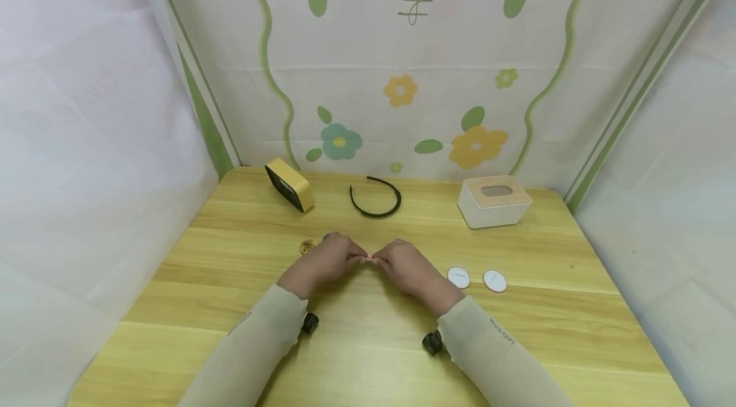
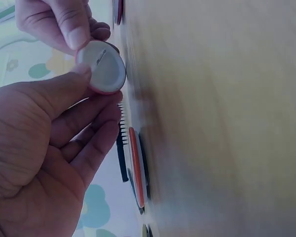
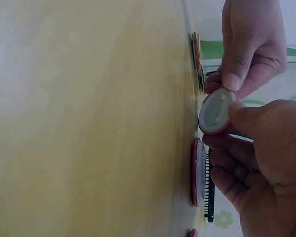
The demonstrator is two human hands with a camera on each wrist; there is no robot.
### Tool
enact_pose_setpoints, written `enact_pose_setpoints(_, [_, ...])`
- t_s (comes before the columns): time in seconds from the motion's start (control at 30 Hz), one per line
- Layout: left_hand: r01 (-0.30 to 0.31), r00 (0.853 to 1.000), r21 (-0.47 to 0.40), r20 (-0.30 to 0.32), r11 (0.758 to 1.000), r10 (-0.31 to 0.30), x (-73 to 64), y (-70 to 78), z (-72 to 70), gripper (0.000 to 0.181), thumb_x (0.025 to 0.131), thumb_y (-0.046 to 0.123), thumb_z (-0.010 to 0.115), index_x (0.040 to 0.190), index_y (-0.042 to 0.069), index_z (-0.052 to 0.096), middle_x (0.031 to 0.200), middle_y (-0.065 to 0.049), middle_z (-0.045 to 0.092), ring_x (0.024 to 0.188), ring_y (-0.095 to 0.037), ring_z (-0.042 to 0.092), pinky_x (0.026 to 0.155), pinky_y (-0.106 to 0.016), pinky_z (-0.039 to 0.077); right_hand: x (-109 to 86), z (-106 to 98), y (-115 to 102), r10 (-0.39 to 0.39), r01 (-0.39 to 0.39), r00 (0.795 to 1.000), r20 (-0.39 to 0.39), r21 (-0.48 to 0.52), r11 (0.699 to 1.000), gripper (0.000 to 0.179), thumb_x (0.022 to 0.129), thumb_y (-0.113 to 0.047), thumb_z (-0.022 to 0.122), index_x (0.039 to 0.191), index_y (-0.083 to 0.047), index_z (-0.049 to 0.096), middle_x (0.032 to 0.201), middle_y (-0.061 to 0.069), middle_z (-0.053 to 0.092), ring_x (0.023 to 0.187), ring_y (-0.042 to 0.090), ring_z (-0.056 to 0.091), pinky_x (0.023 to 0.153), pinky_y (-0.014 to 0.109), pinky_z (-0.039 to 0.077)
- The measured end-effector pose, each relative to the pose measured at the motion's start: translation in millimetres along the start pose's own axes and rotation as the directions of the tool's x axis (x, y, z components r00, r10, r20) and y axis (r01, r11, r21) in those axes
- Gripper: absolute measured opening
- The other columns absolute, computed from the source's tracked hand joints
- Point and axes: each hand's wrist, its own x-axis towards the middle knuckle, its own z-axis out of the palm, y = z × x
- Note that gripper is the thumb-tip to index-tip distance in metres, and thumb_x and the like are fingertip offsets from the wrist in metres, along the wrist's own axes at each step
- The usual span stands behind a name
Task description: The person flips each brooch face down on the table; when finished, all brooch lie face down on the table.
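Observation:
Over the middle of the table, both hands hold one round pin badge (image 2: 111,76) between them. Its white back with a pin and a red rim show in the wrist views. My left hand (image 1: 329,259) pinches one edge between thumb and fingers, while my right hand (image 1: 409,268) pinches the opposite edge. In the head view the fingers cover most of the badge. A gold badge (image 1: 308,246) lies beside the left hand, and a dark piece behind that hand is partly hidden. To the right of the right hand lie two white-faced badges (image 1: 458,277) with red rims.
A black toothed headband (image 1: 376,214) lies behind the hands. At the back left stands a yellow and black box-shaped object (image 1: 292,184); at the back right, a white tissue box (image 1: 496,215) with a wooden lid. Patterned cloth (image 1: 368,119) encloses the table's back and sides.

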Motion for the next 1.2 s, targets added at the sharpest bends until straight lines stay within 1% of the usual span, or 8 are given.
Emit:
enact_pose_setpoints(0.17, [-0.002, 0.999, 0.025, -0.034, 1.0, 0.003, 1.5, 0.9, 1.1, 0.021, 0.111, 0.021, 0.066, 0.116, 0.017, 0.086, 0.11, 0.0, 0.084, 0.091, -0.009, 0.073, 0.084, -0.032, 0.06, 0.0, -0.2, -1.4, 0.045, -0.044, 0.999, -0.015, 0.007, 0.999, 0.029, 0.112, -0.026, 0.063, 0.129, -0.01, 0.08, 0.12, 0.006, 0.082, 0.112, 0.025, 0.073, 0.101, 0.044, 0.06])
enact_pose_setpoints(0.3, [0.018, 0.998, 0.014, -0.053, 1.0, -0.017, 2.7, -0.2, 2.6, 0.02, 0.111, 0.02, 0.066, 0.111, 0.016, 0.085, 0.1, 0.001, 0.082, 0.077, -0.007, 0.063, 0.077, -0.031, 0.054, 1.2, 1.4, -1.3, 0.055, -0.054, 0.998, -0.039, 0.019, 0.998, 0.035, 0.105, -0.021, 0.074, 0.139, -0.012, 0.071, 0.124, 0.008, 0.078, 0.114, 0.026, 0.07, 0.098, 0.045, 0.06])
enact_pose_setpoints(0.43, [0.032, 0.998, -0.016, -0.059, 0.999, -0.033, 3.3, 0.2, 2.8, 0.019, 0.11, 0.019, 0.066, 0.111, 0.016, 0.085, 0.102, 0.003, 0.082, 0.082, -0.007, 0.066, 0.08, -0.032, 0.057, 3.3, 3.9, -0.4, 0.022, -0.02, 0.998, -0.05, 0.037, 0.999, 0.038, 0.098, -0.008, 0.081, 0.134, -0.015, 0.068, 0.124, 0.006, 0.075, 0.117, 0.027, 0.069, 0.1, 0.046, 0.058])
enact_pose_setpoints(0.6, [0.064, 0.996, -0.063, -0.058, 0.996, -0.068, 4.8, 1.3, 4.0, 0.014, 0.109, 0.018, 0.068, 0.109, 0.017, 0.083, 0.104, 0.005, 0.08, 0.095, -0.01, 0.071, 0.088, -0.035, 0.06, 3.5, 4.6, -1.1, 0.024, -0.023, 0.999, -0.032, 0.042, 0.999, 0.032, 0.097, -0.003, 0.079, 0.124, -0.017, 0.07, 0.119, 0.001, 0.075, 0.113, 0.023, 0.068, 0.099, 0.044, 0.058])
enact_pose_setpoints(0.73, [0.099, 0.992, -0.096, -0.064, 0.99, -0.105, 5.4, 2.1, 5.2, 0.005, 0.106, 0.015, 0.073, 0.107, 0.019, 0.076, 0.1, 0.005, 0.077, 0.095, -0.013, 0.069, 0.088, -0.037, 0.06, 3.1, 3.5, -2.1, 0.039, -0.038, 0.999, -0.028, 0.046, 0.998, 0.026, 0.097, -0.007, 0.082, 0.12, -0.015, 0.072, 0.114, 0.001, 0.075, 0.11, 0.022, 0.067, 0.097, 0.044, 0.058])
enact_pose_setpoints(0.8, [0.105, 0.992, -0.095, -0.06, 0.99, -0.111, 5.4, 1.9, 6.1, 0.007, 0.104, 0.013, 0.076, 0.107, 0.019, 0.074, 0.1, 0.006, 0.076, 0.096, -0.014, 0.069, 0.089, -0.038, 0.059, 3.0, 3.6, -1.9, 0.048, -0.047, 0.999, -0.023, 0.058, 0.997, 0.025, 0.097, -0.009, 0.083, 0.119, -0.013, 0.073, 0.114, 0.002, 0.076, 0.112, 0.023, 0.067, 0.099, 0.044, 0.057])
enact_pose_setpoints(1.03, [0.096, 0.995, -0.085, -0.014, 0.992, -0.098, 5.1, 1.5, 8.9, 0.017, 0.097, 0.014, 0.084, 0.112, 0.017, 0.076, 0.099, 0.006, 0.075, 0.094, -0.012, 0.067, 0.09, -0.04, 0.057, 3.1, 5.7, 3.6, 0.067, -0.068, 0.998, 0.011, 0.053, 0.996, 0.03, 0.093, -0.018, 0.089, 0.12, -0.01, 0.079, 0.115, 0.002, 0.077, 0.112, 0.022, 0.066, 0.101, 0.043, 0.056])
enact_pose_setpoints(1.2, [0.091, 0.996, -0.095, 0.024, 0.991, -0.089, 6.5, 2.5, 8.8, 0.009, 0.097, 0.014, 0.084, 0.105, 0.018, 0.081, 0.095, 0.008, 0.075, 0.086, -0.01, 0.063, 0.085, -0.035, 0.056, 3.5, 4.8, 8.2, 0.059, -0.061, 0.997, 0.052, 0.045, 0.997, 0.033, 0.093, -0.025, 0.09, 0.122, -0.011, 0.081, 0.11, -0.001, 0.077, 0.107, 0.019, 0.064, 0.097, 0.04, 0.055])
